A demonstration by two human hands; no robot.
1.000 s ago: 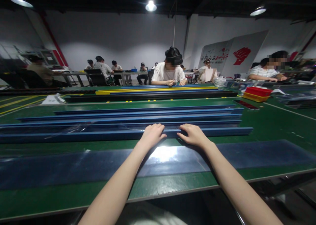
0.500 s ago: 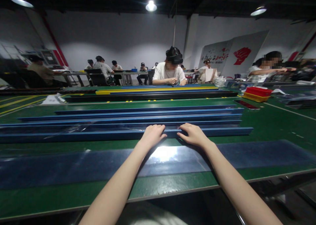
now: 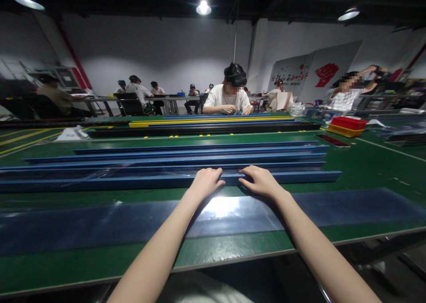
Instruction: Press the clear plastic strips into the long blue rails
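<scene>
- Left hand (image 3: pixel 206 182): placed on the front blue channel (image 3: pixel 306 177), fingers bent over its upper edge, thumb on the near side. Grip closure cannot be determined; the fingertips are hidden.
- Right hand (image 3: pixel 259 181): placed on the same channel, just beside the left hand with a narrow gap between the thumbs. Fingers are bent over the edge; grip closure cannot be determined.
- Front blue channel: lies lengthwise on the green counter (image 3: pixel 382 161), roughly along the near edge and set back from it.
- Transparent plastic strip (image 3: pixel 133 221): lies flat between the front blue channel and the counter's near edge, beneath the forearms.
- Rear blue channels (image 3: pixel 199 151): lie in rows behind the front channel.
- Black bar (image 3: pixel 206 130) and yellow bars (image 3: pixel 213 121): lie toward the counter's far edge, where a co-worker (image 3: pixel 229 100) is positioned.
- Red bin (image 3: pixel 348 124): stands toward the far right of the counter; a dark smartphone (image 3: pixel 333 140) lies near it.
</scene>
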